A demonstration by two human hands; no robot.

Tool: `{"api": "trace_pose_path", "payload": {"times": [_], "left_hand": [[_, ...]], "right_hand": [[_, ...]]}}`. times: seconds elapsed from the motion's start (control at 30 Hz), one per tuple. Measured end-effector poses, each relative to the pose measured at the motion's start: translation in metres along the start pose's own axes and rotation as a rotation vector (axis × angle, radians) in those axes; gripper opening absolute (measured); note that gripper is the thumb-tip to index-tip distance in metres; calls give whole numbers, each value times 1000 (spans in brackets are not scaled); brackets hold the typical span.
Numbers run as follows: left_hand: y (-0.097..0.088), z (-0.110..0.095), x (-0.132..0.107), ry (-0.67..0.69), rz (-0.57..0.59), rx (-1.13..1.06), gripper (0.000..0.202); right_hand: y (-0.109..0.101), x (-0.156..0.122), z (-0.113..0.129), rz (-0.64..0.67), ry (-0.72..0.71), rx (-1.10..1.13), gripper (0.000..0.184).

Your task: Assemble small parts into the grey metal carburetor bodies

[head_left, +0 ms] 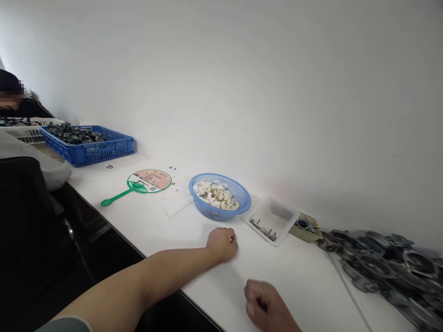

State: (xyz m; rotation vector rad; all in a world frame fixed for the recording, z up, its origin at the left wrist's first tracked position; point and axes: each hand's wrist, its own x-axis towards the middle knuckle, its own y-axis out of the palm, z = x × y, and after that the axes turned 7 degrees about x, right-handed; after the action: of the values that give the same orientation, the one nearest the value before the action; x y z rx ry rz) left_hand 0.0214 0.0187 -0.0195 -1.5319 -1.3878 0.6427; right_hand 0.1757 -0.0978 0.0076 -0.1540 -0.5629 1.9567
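Note:
My left hand (222, 244) rests in a loose fist on the white table (166, 216), just in front of a blue plastic basket (238, 190) heaped with white and tan ring-like parts. My right hand (265, 305) lies curled near the table's front, closest to a small white plastic tray (289, 226) holding a few thin metal pieces. Neither fist shows anything inside it. Between the tray and a heap of dark metal ring-shaped castings (380, 263) sits a small yellowish plate (306, 228) with a dark round part on it.
A green-handled paper fan (148, 181) lies on a white sheet left of the basket. Further left stands a blue crate (100, 150) of dark parts, beside a white crate. A person in a pale sleeve (44, 166) sits at the table. A black chair (27, 216) stands in the near left. A white wall runs behind.

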Motion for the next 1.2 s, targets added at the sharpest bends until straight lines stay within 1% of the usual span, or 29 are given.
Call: {"api": "trace_pose_path", "payload": {"times": [0.03,0.1,0.2,0.27,0.4,0.47,0.53,0.67,0.8,0.9,1.07,1.2], "left_hand": [[-1,-1,-1,11,-8,1,23],[-2,-3,-4,41,-26,3,23],[-2,-5,-7,103,-40,2,21],[-1,-4,-8,139,-45,-3,20],[0,-3,-7,176,-80,-10,20],[1,-2,-5,181,-109,-13,19],[0,-2,-4,174,-140,-16,17],[-5,3,-6,124,-183,-42,17],[-7,18,-11,44,-192,-112,20],[-5,28,-13,8,-197,-167,18],[-6,31,-16,-33,-230,-203,13],[-10,35,-15,-121,-253,-194,14]], "right_hand": [[-5,15,-3,5,29,59,52],[-13,41,-10,-16,39,142,53],[-19,62,-23,-78,43,241,49],[-18,67,-31,-179,50,195,47],[-11,68,-37,-462,108,-47,43],[-8,70,-35,-536,150,-67,41],[-7,73,-32,-571,162,-47,37],[-5,76,-28,-592,157,-33,33],[-1,75,-34,-547,178,-9,29],[2,74,-41,-517,209,21,30],[3,68,-42,-504,206,44,28],[0,65,-41,-521,205,52,26]]}}
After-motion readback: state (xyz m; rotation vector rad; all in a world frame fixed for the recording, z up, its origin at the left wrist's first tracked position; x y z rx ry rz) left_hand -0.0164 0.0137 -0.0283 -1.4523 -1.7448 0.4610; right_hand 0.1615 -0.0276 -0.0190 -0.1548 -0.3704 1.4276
